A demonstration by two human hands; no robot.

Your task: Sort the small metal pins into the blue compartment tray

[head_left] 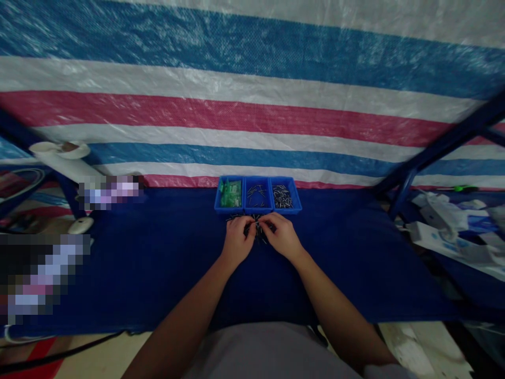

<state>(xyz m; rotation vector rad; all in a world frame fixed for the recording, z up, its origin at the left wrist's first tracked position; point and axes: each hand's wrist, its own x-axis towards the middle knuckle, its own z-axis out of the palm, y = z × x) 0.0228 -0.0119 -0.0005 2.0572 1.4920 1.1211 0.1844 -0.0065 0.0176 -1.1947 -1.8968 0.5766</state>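
Note:
My left hand [238, 241] and my right hand [283, 236] meet over the middle of the blue table. The fingertips of both are pinched together close to each other, and whatever lies between them is too small to make out. Under and around the fingers is a loose pile of thin dark screw-like pieces [260, 235], partly covered by the hands. Just beyond stands a blue tray [257, 211] with three compartments. Its left one holds green packets [231, 195], the middle one a few scattered thin pieces [257, 190], and the right one a heap of similar pieces [282, 197].
A striped plastic sheet [252, 113] hangs behind the blue table [158, 263]. Blue metal frame bars [402, 192] rise at both sides. On the right lie white boxes [442, 239] and bags. At left are a white tube-like object [69, 160] and blurred-out patches.

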